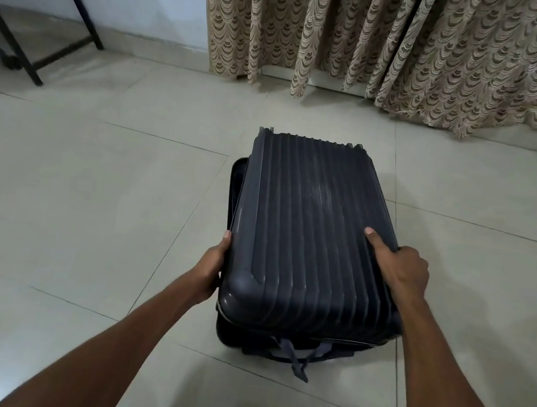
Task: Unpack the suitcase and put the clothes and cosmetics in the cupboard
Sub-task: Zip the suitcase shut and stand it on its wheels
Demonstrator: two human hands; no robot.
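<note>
A dark blue ribbed hard-shell suitcase (311, 230) lies flat on the tiled floor in the middle of the view. Its upper shell sits skewed and slightly raised off the lower half, with a gap along the left and near edges. My left hand (211, 267) grips the left edge of the upper shell near its front corner. My right hand (399, 268) holds the right edge, thumb lying on the ribbed top, fingers curled over the side. Grey straps (299, 354) hang out of the near gap. What is inside stays hidden.
Beige patterned curtains (403, 46) hang to the floor behind the suitcase. A black metal frame with legs (29, 56) stands at the far left by the white wall. Pale floor tiles (89, 195) surround the suitcase on all sides.
</note>
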